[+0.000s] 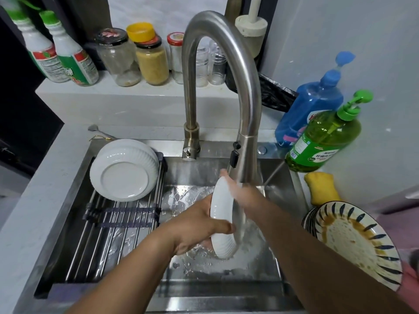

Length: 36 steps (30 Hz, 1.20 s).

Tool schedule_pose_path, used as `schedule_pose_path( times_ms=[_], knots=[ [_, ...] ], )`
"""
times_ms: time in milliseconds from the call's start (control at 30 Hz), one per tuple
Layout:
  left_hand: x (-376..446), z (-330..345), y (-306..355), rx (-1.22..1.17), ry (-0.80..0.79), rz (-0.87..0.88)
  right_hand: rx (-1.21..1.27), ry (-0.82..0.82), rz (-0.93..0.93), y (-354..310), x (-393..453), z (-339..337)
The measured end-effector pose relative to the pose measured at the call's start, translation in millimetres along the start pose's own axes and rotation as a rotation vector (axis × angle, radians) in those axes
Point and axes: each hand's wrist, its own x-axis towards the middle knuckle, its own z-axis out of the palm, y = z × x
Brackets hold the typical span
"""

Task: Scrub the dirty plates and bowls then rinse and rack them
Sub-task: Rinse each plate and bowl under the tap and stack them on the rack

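Observation:
My left hand [197,225] grips a white ribbed bowl [223,220] held on edge over the sink [204,291], under water running from the faucet [246,123]. My right hand [241,191] lies flat against the bowl's inner side, blurred by motion. Two white ribbed bowls [124,171] rest upside down on the roll-up rack [118,225] at the sink's left. A dirty striped plate [360,241] with brown sauce tops a stack at the right.
A yellow sponge [322,186] lies on the counter at right, behind it a green soap bottle [324,137] and a blue bottle [313,105]. Jars [136,57] and spray bottles line the back ledge. A spoon [99,131] lies behind the rack.

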Motion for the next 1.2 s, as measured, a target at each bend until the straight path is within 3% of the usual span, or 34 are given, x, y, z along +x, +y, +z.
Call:
schedule_pose_path(
  times_ms=[100,200,400,600,667,733,833,900,967,1067,1200],
  knots=[
    [7,7,-2,-0.008,0.045,-0.025,-0.165,0.059,-0.105,-2,-8,18],
    [7,3,-6,-0.012,0.001,-0.027,-0.313,-0.019,-0.145,-2,0,18],
    [-12,-19,-19,-0.467,-0.117,0.019,-0.006,0.033,0.026,11,8,-32],
    [-1,-37,-37,-0.868,-0.132,0.034,0.35,-0.09,0.106,32,-4,-29],
    [7,-37,-40,-0.914,-0.058,-0.008,0.453,-0.08,0.125,44,-1,-25],
    [16,-33,-42,-0.748,0.115,-0.055,0.609,-0.002,0.134,56,7,-21],
    [31,-16,-42,-0.174,0.401,-0.07,0.625,0.207,0.129,59,-3,-14],
    [43,0,-37,0.224,0.405,0.037,0.536,0.329,0.12,60,-9,-12],
    [58,17,-28,0.522,0.329,0.113,0.5,0.348,0.121,60,-13,-5],
    [75,34,-17,0.677,0.292,0.07,0.543,0.381,0.112,59,-18,4],
    [88,30,-8,0.668,0.376,-0.032,0.57,0.429,0.106,55,-18,1]
  ],
)
